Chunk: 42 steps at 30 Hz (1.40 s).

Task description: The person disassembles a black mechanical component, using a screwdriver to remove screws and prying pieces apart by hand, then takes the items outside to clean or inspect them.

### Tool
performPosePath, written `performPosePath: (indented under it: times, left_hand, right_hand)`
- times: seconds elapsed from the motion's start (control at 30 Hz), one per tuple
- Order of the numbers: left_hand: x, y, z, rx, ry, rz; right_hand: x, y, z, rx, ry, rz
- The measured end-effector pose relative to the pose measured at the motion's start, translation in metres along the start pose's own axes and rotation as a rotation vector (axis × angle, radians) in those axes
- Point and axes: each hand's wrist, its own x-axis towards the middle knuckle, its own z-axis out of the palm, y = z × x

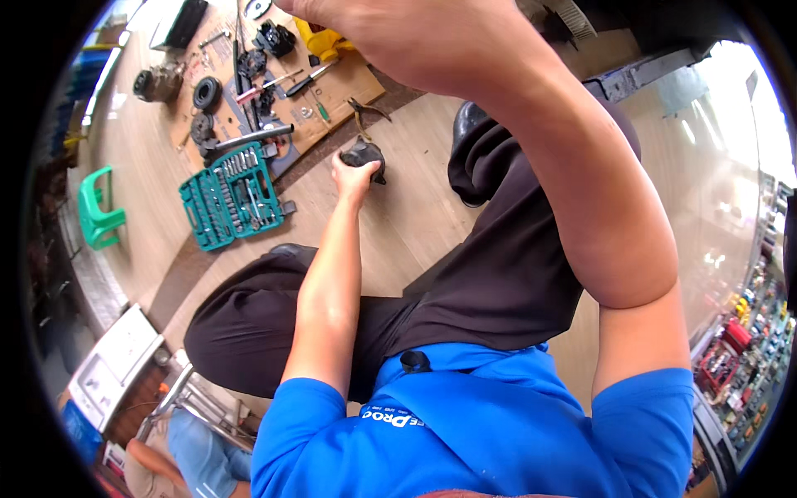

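My left hand (352, 177) grips a dark, rounded part (368, 156) on the floor between my legs. A pair of pliers (362, 114) lies just above it, at the edge of a cardboard sheet (187, 133). An open teal socket case (217, 199) sits to the left of the part. My right hand (382, 29) is raised close to the camera at the top of the view, its fingers mostly out of frame, so what it holds cannot be seen.
Tools and parts, including a black ring (206, 93), a screwdriver (303, 81) and a metal housing (154, 83), cover the cardboard. A green stool (100, 207) stands left. Another person (199, 452) is at lower left. Crowded shelves (743, 349) line the right.
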Motion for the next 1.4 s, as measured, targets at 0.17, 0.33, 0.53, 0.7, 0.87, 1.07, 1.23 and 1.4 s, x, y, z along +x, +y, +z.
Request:
performPosePath:
  times: [0.17,0.33,0.53,0.7,0.87,1.07,1.23,1.4]
  left_hand:
    - [-0.026,0.027,-0.010,-0.450,-0.093,-0.181]
    - [-0.044,0.046,-0.028,-0.705,-0.064,-0.237]
    - [-0.055,0.053,-0.035,-0.936,-0.129,-0.280]
    - [-0.060,0.047,-0.032,-1.057,-0.062,-0.420]
    - [-0.044,0.026,-0.039,-1.092,0.038,-0.565]
    - [-0.050,0.030,-0.032,-1.107,-0.020,-0.602]
    - [-0.051,0.028,-0.045,-1.271,-0.088,-0.494]
    - [-0.063,0.056,-0.069,-1.378,-0.102,-0.491]
  right_hand:
    - [-0.004,0.025,-0.025,-0.036,0.052,-0.120]
    - [-0.003,0.032,-0.016,-0.145,0.162,-0.320]
    - [-0.012,0.037,-0.020,-0.149,0.129,-0.344]
    - [-0.022,0.026,-0.016,-0.176,0.039,-0.250]
    - [-0.025,0.033,-0.010,-0.210,0.028,-0.267]
    - [-0.031,0.044,-0.013,-0.249,0.056,-0.268]
    - [-0.031,0.039,-0.008,-0.229,0.023,-0.210]
    - [-0.002,0.086,0.012,-0.446,0.126,-0.279]
